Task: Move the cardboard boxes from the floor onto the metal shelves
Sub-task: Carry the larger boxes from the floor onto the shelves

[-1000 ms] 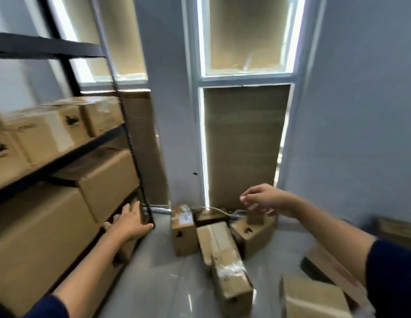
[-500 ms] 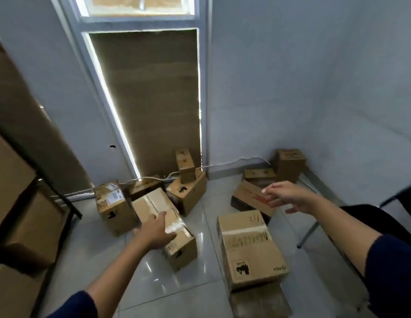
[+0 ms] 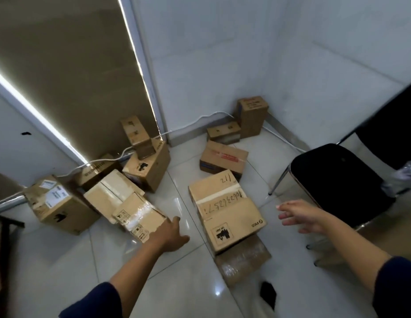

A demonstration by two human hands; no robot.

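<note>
Cardboard boxes lie scattered over a glossy white tile floor [image 3: 69,267] in a room corner, seen from above by a person looking down at both bare hands. At about nine o'clock from the middle of the view, the left hand [image 3: 168,235] reaches out palm down, fingers loosely spread, its fingertips at the torn near corner of a long taped box [image 3: 131,203]; it grips nothing yet. At three o'clock, the right hand [image 3: 302,215] hovers open in the air with fingers spread, holding nothing, just right of a large box with handwritten numbers [image 3: 225,212] that lies between the two hands. More boxes sit farther off: a labelled box [image 3: 55,203] at nine o'clock, a small stack [image 3: 145,161] at eleven o'clock against a covered window, and three more at one o'clock by the wall. A black chair [image 3: 337,180] stands at three o'clock. Only a dark sliver of what may be the metal shelves shows at the far left edge. Judging risks: the taped box looks crushed and could buckle or slip if lifted by one corner, the shiny floor may be slippery, and the chair legs and a white cable [image 3: 188,123] along the wall could snag a foot.
</note>
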